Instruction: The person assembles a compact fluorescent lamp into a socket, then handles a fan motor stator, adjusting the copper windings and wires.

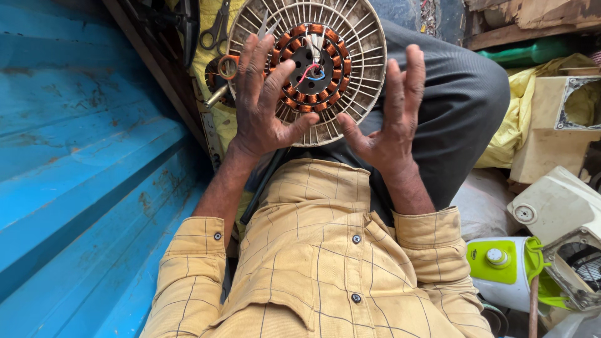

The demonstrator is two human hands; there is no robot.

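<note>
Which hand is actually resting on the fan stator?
The left hand: its palm and fingers lie on the round stator beside the copper windings. The right hand is raised open, off it.

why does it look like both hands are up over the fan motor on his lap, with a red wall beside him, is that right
Not quite. The head view shows the wall is blue, not red. The rest holds: the left hand and right hand are raised, open, over the fan motor on the lap.
</note>
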